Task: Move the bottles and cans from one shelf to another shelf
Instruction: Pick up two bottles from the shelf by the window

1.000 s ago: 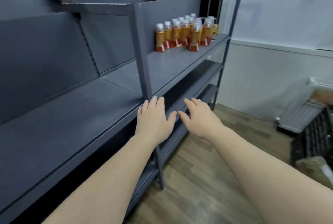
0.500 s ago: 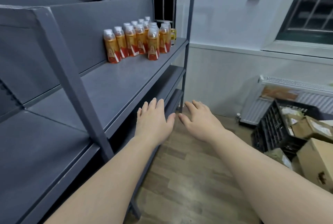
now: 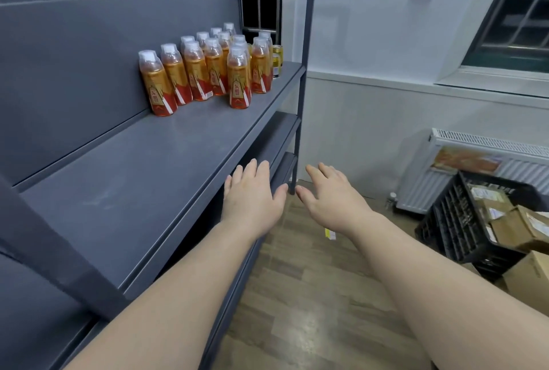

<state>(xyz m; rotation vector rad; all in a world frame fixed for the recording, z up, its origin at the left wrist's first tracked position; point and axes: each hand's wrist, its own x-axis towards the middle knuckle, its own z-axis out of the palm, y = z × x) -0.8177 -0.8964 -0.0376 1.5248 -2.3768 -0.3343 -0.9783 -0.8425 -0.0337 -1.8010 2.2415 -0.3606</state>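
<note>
Several orange drink bottles (image 3: 205,72) with white caps and red labels stand clustered at the far end of a grey metal shelf (image 3: 154,173). Two gold cans (image 3: 277,57) sit behind them by the shelf's end post. My left hand (image 3: 252,194) hovers palm down by the shelf's front edge, fingers straight, holding nothing. My right hand (image 3: 329,194) floats beside it over the floor, fingers spread and empty. Both hands are well short of the bottles.
Lower shelves (image 3: 285,128) run beneath the top one. A grey upright post (image 3: 44,244) crosses the near left. A black crate (image 3: 463,221) with cardboard boxes (image 3: 523,230) stands right, in front of a white radiator (image 3: 463,161). Wood floor (image 3: 312,295) lies below.
The view has advanced along the shelf toward the bottles, which now look larger and nearer. Both hands keep the same open pose, held out in front.
</note>
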